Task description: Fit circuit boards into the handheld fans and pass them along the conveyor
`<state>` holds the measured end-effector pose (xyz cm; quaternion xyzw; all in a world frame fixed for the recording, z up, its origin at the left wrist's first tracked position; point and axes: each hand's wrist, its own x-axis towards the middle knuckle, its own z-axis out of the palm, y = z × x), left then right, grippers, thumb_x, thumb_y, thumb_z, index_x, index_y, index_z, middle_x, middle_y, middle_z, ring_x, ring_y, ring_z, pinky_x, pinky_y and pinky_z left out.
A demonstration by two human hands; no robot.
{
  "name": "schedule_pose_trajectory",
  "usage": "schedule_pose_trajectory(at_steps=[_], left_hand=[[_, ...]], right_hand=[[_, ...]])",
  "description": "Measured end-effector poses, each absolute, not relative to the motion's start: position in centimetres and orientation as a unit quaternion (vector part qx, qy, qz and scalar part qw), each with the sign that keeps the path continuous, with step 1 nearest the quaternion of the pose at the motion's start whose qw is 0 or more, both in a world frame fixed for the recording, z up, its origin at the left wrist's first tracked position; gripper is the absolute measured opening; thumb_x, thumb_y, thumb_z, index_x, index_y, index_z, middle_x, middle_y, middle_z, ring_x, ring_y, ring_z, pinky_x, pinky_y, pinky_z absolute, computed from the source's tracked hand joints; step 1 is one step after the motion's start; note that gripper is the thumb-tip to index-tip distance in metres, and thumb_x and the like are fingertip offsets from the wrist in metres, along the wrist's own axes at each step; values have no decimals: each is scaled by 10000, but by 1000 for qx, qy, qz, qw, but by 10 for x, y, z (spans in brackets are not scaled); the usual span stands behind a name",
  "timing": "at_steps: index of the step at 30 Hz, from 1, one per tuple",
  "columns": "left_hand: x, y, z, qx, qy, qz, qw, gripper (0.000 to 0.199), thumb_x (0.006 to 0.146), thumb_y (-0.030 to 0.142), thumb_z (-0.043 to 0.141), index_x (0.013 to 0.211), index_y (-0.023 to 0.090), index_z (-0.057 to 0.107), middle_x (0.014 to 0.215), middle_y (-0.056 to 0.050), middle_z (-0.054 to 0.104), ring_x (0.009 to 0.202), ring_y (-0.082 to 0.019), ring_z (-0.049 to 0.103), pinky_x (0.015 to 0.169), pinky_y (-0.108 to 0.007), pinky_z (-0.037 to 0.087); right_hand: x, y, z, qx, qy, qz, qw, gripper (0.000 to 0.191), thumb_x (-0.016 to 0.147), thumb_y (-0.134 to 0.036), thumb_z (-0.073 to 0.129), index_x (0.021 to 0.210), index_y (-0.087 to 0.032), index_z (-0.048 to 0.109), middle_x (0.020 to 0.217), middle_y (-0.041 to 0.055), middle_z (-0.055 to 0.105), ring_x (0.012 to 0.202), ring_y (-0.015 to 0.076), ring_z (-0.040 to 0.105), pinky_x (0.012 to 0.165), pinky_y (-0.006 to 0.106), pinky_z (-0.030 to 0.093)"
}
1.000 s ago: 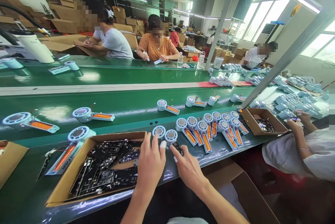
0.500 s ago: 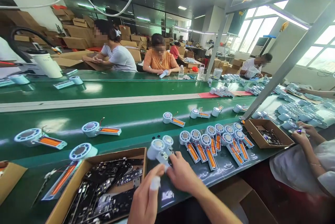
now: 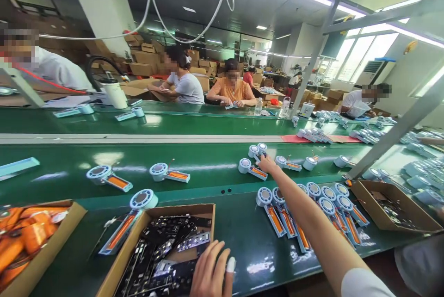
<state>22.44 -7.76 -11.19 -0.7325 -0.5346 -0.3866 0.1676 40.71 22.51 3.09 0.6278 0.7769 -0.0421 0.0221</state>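
My right hand [image 3: 266,163] reaches far forward over the green belt, its fingers closed on two light blue round-headed units [image 3: 257,150]. Just below them lies another blue unit [image 3: 252,169] with an orange strip. My left hand [image 3: 212,269], one fingertip wrapped in white, has its fingers spread at the right edge of a cardboard box [image 3: 214,223] of black circuit boards [image 3: 163,250]. A row of blue units with orange strips [image 3: 274,218] lies on the near bench, partly behind my right forearm.
A box of orange parts [image 3: 27,237] stands at the left, another box [image 3: 395,204] at the right. A slanted metal post [image 3: 391,135] rises at the right. More blue units [image 3: 168,173] lie along the belt. Several people sit across it.
My right hand has moved forward from the near bench onto the belt with the two blue units. My left hand has come apart from them, beside the circuit-board box. The view has shifted left.
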Motion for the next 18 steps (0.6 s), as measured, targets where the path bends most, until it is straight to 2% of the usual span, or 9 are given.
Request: schedule_pose_trajectory(at_steps=[4,8,11,12,13,15,16,17,18], left_hand=[[228,-78,-116,-726,-546,-372,191,244,909,175,508,1071,201,690,1054,-109,777,995,-250,730,881,-358,561],[236,-71,-115,-724,-543,-363,223,246,889,120,495,1021,203,685,933,-85,779,898,-239,729,868,-376,534],[241,-68,-112,-719,-553,-363,212,248,886,87,476,994,199,669,894,-69,764,875,-236,716,887,-392,512],[242,-69,-111,-720,-554,-364,204,249,884,76,472,986,199,663,887,-64,758,872,-234,712,899,-395,507],[243,-69,-109,-719,-558,-365,198,248,883,65,472,978,200,658,880,-60,751,868,-232,709,909,-398,503],[243,-69,-106,-718,-561,-363,193,232,885,61,485,968,202,649,862,-52,738,854,-228,703,916,-400,501],[243,-70,-105,-717,-563,-361,194,221,888,62,492,963,204,644,851,-48,732,847,-226,702,916,-400,503],[243,-70,-103,-715,-565,-362,195,214,892,62,493,953,205,639,836,-43,726,838,-223,700,916,-400,506],[244,-70,-100,-713,-566,-366,195,212,894,60,488,938,208,634,822,-40,721,830,-221,700,916,-400,510]], right_hand=[[408,217,30,604,793,-38,-67,355,984,-341,631,1295,-175,587,1313,103,598,1115,252,632,931,467,553],[383,194,25,564,812,-73,-133,345,995,-341,614,1291,-164,588,1289,100,606,1079,232,645,897,432,564],[346,180,21,539,818,-101,-174,317,1030,-307,556,1297,-138,583,1305,95,588,1098,223,639,913,408,538],[332,177,20,530,821,-112,-182,309,1071,-288,455,1285,-113,593,1326,99,572,1082,195,640,949,398,513],[316,175,20,521,822,-124,-194,327,1001,-345,604,1273,-164,599,1281,94,613,1071,235,648,904,436,562],[281,172,21,500,828,-148,-209,335,988,-362,623,1259,-166,609,1264,84,623,1067,247,650,895,438,569],[262,169,22,487,830,-159,-219,332,1064,-346,466,1250,-116,617,1262,72,609,1072,227,651,926,399,542],[243,166,22,475,832,-167,-233,416,1106,-293,310,1270,-30,587,1296,75,559,1075,176,640,973,346,484],[225,161,23,469,826,-171,-261,303,1009,-352,591,1254,-175,608,1266,95,622,1037,214,656,886,415,572]])
